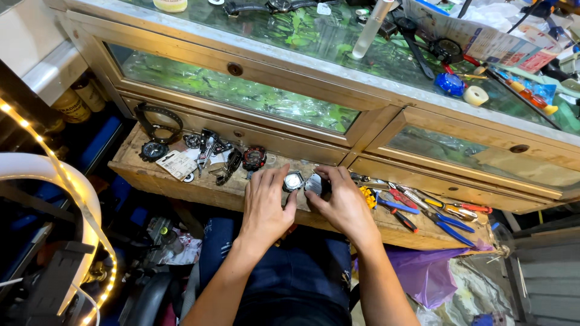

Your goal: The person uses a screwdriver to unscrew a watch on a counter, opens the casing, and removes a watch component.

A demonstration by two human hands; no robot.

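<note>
My left hand [266, 208] and my right hand [344, 202] rest together on a worn wooden shelf [181, 184] pulled out below a glass-topped counter. Between the fingertips of my left hand sits a small silver watch case [293, 180] with a pale square face. My right hand grips a second small metal part [313, 184] right beside it, partly hidden by the fingers. The two pieces nearly touch.
Several watches, straps and a card [178, 164] lie left of my hands, including a black and red watch [254, 158]. Pliers and screwdrivers with blue and red handles [435, 214] lie on the right. The glass counter [314, 42] above holds watches, tape and tools. A purple bag [423, 274] hangs below.
</note>
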